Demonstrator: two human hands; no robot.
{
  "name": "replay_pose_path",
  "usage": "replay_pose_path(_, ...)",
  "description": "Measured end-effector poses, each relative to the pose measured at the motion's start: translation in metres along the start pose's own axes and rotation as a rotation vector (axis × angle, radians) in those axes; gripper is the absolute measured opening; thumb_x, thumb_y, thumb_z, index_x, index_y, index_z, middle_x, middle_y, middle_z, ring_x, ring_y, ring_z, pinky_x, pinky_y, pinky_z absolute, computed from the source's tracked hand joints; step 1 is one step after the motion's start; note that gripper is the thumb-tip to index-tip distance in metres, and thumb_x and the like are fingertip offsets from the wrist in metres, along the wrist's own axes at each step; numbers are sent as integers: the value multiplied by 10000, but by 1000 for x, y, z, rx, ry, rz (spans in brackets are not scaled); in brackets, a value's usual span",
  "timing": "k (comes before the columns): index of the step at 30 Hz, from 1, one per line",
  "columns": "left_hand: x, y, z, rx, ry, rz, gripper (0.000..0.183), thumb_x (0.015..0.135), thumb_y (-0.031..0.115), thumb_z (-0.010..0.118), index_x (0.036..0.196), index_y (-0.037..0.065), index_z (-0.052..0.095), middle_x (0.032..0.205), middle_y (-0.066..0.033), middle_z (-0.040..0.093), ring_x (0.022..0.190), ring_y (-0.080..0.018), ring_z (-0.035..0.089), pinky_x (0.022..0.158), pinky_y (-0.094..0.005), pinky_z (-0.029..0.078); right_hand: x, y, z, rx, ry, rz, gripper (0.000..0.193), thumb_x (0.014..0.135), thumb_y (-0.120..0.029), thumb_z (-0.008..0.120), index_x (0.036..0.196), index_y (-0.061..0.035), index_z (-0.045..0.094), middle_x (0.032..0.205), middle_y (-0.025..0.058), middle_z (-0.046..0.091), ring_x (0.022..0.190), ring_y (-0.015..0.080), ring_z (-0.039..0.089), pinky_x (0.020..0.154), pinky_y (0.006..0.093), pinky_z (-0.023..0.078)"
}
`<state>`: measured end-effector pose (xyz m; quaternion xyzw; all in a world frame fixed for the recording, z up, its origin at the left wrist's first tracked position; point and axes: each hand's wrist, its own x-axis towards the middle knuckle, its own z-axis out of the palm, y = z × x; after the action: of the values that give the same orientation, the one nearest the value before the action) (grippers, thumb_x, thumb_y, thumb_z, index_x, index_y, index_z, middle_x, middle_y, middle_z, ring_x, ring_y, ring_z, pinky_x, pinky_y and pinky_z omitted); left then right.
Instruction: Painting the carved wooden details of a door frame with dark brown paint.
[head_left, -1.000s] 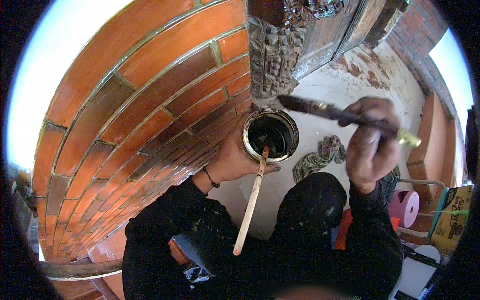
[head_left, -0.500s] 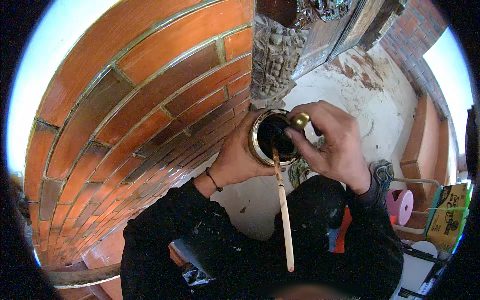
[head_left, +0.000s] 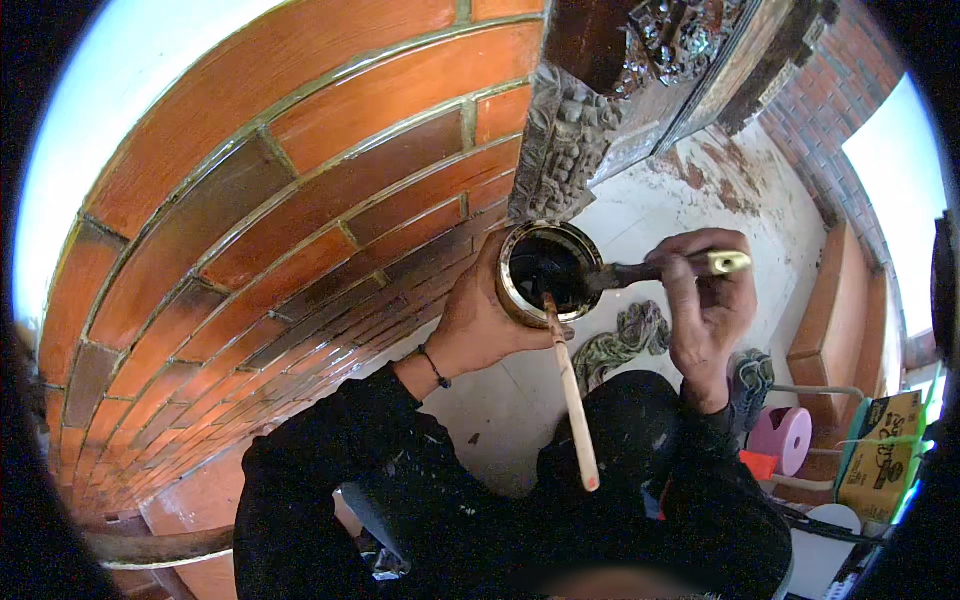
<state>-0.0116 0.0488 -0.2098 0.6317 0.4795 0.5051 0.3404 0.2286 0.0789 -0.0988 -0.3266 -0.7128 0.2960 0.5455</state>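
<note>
My left hand is wrapped round a paint can, whose open top faces me and shows dark liquid inside. A pale wooden stick leans out of the can over its near rim, its upper part stained brown. In my right hand is a paintbrush, gripped by its dark handle with a brass-coloured end. The brush's dark bristles lie at the can's right rim; whether they touch it I cannot tell.
A glossy orange and brown brick wall rises on the left. Carved dark wood stands ahead. A crumpled patterned cloth lies on the pale floor. At the right are a pink roll-shaped object, a cardboard box and a shoe.
My right hand has drawn the paintbrush out of the can and to the right, turning it so its length shows. The can stays in my left hand, with the stick still in it.
</note>
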Motion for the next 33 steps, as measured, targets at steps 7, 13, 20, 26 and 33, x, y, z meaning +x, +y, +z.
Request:
replay_pose_path(7, -1, 9, 3, 93, 74, 59, 1166, 605, 375, 1044, 1537, 20, 440, 1445, -205, 616, 1335, -360, 637, 1127, -464, 515, 7, 4, 11, -277, -228, -209, 192, 893, 41, 790, 1059, -19, 715, 959, 131, 741, 793, 238, 721, 719, 350, 569)
replay_pose_path(13, -7, 15, -1, 75, 61, 27, 1146, 604, 355, 1040, 1529, 29, 448, 1428, -197, 619, 1332, -363, 635, 1118, -463, 518, 12, 2, 25, -353, -348, -257, 193, 887, 33, 800, 1051, -26, 717, 937, 109, 741, 769, 235, 720, 717, 341, 567)
replay_pose_path(20, -1, 12, 4, 49, 67, 74, 1115, 620, 345, 1039, 1521, 32, 461, 1419, -186, 615, 1333, -360, 631, 1122, -462, 519, -1, 6, 14, 20, 73, -94, 197, 928, 20, 808, 1087, -36, 706, 970, 78, 754, 825, 153, 736, 733, 294, 569)
replay_pose_path(26, -3, 21, -2, 98, 34, 47, 1110, 620, 345, 1041, 1520, 34, 470, 1409, -193, 621, 1327, -361, 636, 1117, -461, 523, 9, 5, 25, -345, -356, -158, 216, 878, -32, 846, 1063, -62, 739, 935, 110, 740, 786, 254, 734, 688, 337, 569)
replay_pose_path(33, 0, 11, 5, 13, 108, 98, 1079, 622, 344, 1033, 1491, 19, 482, 1374, -182, 646, 1296, -334, 656, 1088, -448, 535, -3, 11, -5, 2, 85, 25, 219, 975, -2, 788, 1156, -4, 664, 1061, 76, 720, 925, 133, 707, 831, 286, 567)
